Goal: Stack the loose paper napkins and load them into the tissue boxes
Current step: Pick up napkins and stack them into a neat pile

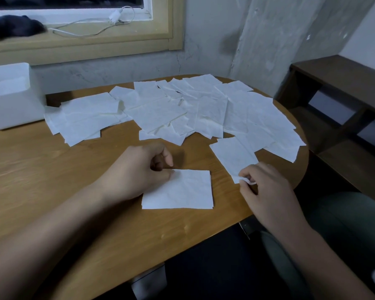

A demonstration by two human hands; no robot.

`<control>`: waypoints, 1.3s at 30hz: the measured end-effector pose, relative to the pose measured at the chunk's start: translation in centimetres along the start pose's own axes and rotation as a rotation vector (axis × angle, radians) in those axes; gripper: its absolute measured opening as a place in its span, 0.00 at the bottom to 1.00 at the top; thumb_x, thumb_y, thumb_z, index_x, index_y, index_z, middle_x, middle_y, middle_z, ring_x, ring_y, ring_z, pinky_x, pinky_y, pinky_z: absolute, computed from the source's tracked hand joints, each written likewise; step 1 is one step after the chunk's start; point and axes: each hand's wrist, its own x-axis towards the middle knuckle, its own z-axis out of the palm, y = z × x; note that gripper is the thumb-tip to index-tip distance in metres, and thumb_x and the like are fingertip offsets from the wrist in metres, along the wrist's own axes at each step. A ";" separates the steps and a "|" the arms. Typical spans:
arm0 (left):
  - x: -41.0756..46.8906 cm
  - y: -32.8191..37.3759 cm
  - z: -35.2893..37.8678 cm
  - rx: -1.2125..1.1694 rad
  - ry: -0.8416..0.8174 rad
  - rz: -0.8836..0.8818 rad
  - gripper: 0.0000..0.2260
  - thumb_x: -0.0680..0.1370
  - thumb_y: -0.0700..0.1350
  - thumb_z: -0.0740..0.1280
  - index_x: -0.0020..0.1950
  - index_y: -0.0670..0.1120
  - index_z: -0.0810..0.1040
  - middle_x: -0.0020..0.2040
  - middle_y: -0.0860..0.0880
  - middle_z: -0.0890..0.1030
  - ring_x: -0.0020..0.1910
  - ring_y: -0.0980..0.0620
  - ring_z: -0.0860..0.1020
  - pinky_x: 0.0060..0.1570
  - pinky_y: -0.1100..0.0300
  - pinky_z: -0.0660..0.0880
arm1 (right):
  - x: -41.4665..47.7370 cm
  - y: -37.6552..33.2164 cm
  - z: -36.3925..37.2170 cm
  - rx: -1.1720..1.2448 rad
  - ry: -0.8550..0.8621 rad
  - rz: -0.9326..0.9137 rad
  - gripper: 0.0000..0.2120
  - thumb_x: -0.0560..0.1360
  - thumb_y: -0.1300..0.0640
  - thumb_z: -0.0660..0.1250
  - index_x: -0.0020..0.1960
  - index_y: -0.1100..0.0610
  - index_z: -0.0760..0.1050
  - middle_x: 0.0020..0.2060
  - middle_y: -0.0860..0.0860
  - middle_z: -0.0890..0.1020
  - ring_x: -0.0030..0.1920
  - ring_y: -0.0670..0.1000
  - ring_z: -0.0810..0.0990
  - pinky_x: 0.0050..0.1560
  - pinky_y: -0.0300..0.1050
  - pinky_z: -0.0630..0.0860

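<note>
From the head camera, a wooden counter (52,180) carries a wide spread of loose napkins (193,109) across its far half. A white tissue box (11,96) stands at the far left edge, just touching the spread. Near the person lies a small squared stack of napkins (182,189). The left hand (139,169) rests on the stack's upper left corner with its fingers curled; whether it actually pinches the paper cannot be told. The right hand (266,187) pinches the near corner of a single napkin (234,156) lying right of the stack.
</note>
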 end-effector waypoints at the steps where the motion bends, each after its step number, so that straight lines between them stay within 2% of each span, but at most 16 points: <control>1: -0.1 0.2 0.3 0.007 0.010 0.029 0.07 0.77 0.48 0.79 0.48 0.56 0.82 0.41 0.58 0.83 0.41 0.57 0.81 0.40 0.70 0.72 | 0.0 0.0 -0.1 0.001 0.001 0.003 0.07 0.79 0.61 0.73 0.48 0.50 0.78 0.44 0.42 0.77 0.46 0.45 0.76 0.41 0.44 0.79; 3: -0.2 0.5 0.5 0.014 0.026 0.066 0.07 0.78 0.47 0.78 0.48 0.56 0.82 0.41 0.58 0.83 0.43 0.54 0.82 0.41 0.68 0.74 | 0.1 -0.3 -0.4 0.039 0.010 0.031 0.07 0.80 0.60 0.72 0.47 0.49 0.77 0.44 0.42 0.77 0.46 0.45 0.77 0.42 0.46 0.79; 8: -0.2 0.8 0.4 -0.056 0.081 0.101 0.06 0.79 0.46 0.78 0.49 0.55 0.83 0.40 0.55 0.84 0.44 0.52 0.82 0.43 0.70 0.72 | 0.4 -2.3 -2.4 0.293 0.080 0.128 0.04 0.82 0.58 0.70 0.50 0.49 0.80 0.47 0.40 0.82 0.52 0.44 0.81 0.47 0.33 0.77; 11: -0.2 0.8 0.2 -0.092 0.106 0.110 0.08 0.79 0.46 0.78 0.54 0.56 0.82 0.45 0.55 0.85 0.47 0.52 0.82 0.44 0.70 0.71 | 0.6 -3.6 -3.6 0.451 0.077 0.181 0.05 0.81 0.58 0.72 0.50 0.48 0.82 0.49 0.39 0.85 0.54 0.43 0.82 0.51 0.36 0.77; 15: -0.1 0.5 0.0 -0.011 0.146 0.152 0.22 0.77 0.51 0.79 0.69 0.57 0.76 0.65 0.61 0.79 0.63 0.56 0.79 0.54 0.63 0.76 | 0.7 -5.3 -5.1 0.662 0.016 0.211 0.05 0.80 0.58 0.72 0.50 0.48 0.83 0.51 0.42 0.87 0.54 0.47 0.84 0.52 0.47 0.81; 17: -0.1 0.8 -0.3 -0.047 0.128 0.138 0.31 0.76 0.54 0.80 0.76 0.58 0.70 0.72 0.64 0.74 0.70 0.60 0.76 0.62 0.59 0.77 | 0.8 -5.9 -5.8 0.762 -0.036 0.205 0.05 0.81 0.60 0.71 0.49 0.51 0.83 0.48 0.47 0.87 0.51 0.49 0.85 0.50 0.44 0.82; 19: -0.2 1.2 -0.7 -0.146 0.087 0.095 0.36 0.75 0.55 0.81 0.78 0.61 0.66 0.74 0.64 0.74 0.71 0.61 0.76 0.66 0.56 0.77 | 1.0 -6.2 -6.1 0.839 -0.093 0.207 0.06 0.81 0.61 0.71 0.48 0.52 0.83 0.44 0.51 0.87 0.47 0.51 0.85 0.45 0.38 0.79; 21: -0.1 1.5 -1.2 -0.252 0.040 0.052 0.33 0.74 0.52 0.81 0.76 0.61 0.70 0.68 0.60 0.81 0.67 0.57 0.80 0.65 0.50 0.79 | 1.3 -6.3 -5.9 0.890 -0.124 0.238 0.07 0.82 0.61 0.70 0.47 0.52 0.81 0.42 0.53 0.86 0.47 0.53 0.84 0.46 0.39 0.78; 23: -0.1 1.5 -1.5 -0.367 -0.012 0.039 0.25 0.74 0.49 0.81 0.69 0.57 0.78 0.58 0.50 0.86 0.57 0.48 0.84 0.63 0.40 0.79 | 1.6 -6.2 -5.4 0.938 -0.132 0.281 0.07 0.83 0.60 0.69 0.46 0.53 0.81 0.42 0.55 0.85 0.47 0.55 0.84 0.50 0.48 0.78; 25: -0.3 1.6 -1.8 -0.468 -0.044 0.040 0.18 0.75 0.47 0.80 0.63 0.53 0.83 0.55 0.41 0.86 0.55 0.38 0.84 0.63 0.33 0.78 | 1.9 -5.9 -4.8 1.003 -0.137 0.348 0.07 0.83 0.59 0.68 0.47 0.53 0.82 0.43 0.55 0.86 0.48 0.54 0.85 0.55 0.55 0.79; 27: -0.4 1.7 -2.0 -0.509 -0.038 0.024 0.13 0.76 0.48 0.79 0.60 0.52 0.85 0.55 0.39 0.87 0.55 0.34 0.85 0.62 0.30 0.78 | 2.4 -5.8 -4.0 1.029 -0.153 0.427 0.07 0.84 0.55 0.68 0.49 0.51 0.83 0.48 0.53 0.88 0.53 0.54 0.87 0.60 0.58 0.81; 29: -0.4 1.9 -2.3 -0.509 -0.031 -0.004 0.11 0.77 0.48 0.79 0.58 0.51 0.86 0.54 0.40 0.87 0.54 0.33 0.85 0.60 0.29 0.79 | 2.6 -5.8 -3.2 0.989 -0.194 0.479 0.07 0.84 0.48 0.67 0.53 0.48 0.83 0.51 0.48 0.89 0.54 0.52 0.88 0.61 0.58 0.83; 30: -0.3 1.9 -2.4 -0.499 -0.033 -0.024 0.11 0.77 0.47 0.79 0.58 0.50 0.85 0.53 0.41 0.87 0.52 0.34 0.85 0.58 0.31 0.81 | 2.6 -5.9 -2.9 0.962 -0.220 0.478 0.06 0.84 0.47 0.68 0.56 0.47 0.82 0.51 0.47 0.89 0.53 0.49 0.88 0.59 0.55 0.83; 32: 0.0 1.7 -2.7 -0.452 -0.050 -0.083 0.10 0.78 0.44 0.79 0.58 0.51 0.85 0.48 0.42 0.87 0.42 0.42 0.84 0.47 0.42 0.82 | 2.4 -6.1 -2.3 0.942 -0.267 0.449 0.11 0.81 0.52 0.73 0.63 0.49 0.79 0.49 0.47 0.90 0.51 0.46 0.88 0.52 0.48 0.83; 35: 0.3 1.2 -3.1 -0.363 -0.109 -0.190 0.09 0.79 0.45 0.78 0.58 0.52 0.86 0.42 0.49 0.86 0.33 0.55 0.80 0.40 0.57 0.78 | 2.0 -6.1 -1.2 0.880 -0.245 0.418 0.14 0.81 0.59 0.74 0.65 0.51 0.78 0.43 0.49 0.90 0.43 0.45 0.88 0.42 0.39 0.80; 39: 0.5 0.4 -3.6 -0.260 -0.195 -0.240 0.05 0.80 0.46 0.77 0.54 0.47 0.86 0.45 0.48 0.89 0.33 0.55 0.80 0.36 0.58 0.75 | 2.1 -6.1 0.2 0.793 -0.226 0.394 0.12 0.81 0.56 0.74 0.64 0.50 0.79 0.39 0.49 0.88 0.36 0.47 0.85 0.40 0.40 0.79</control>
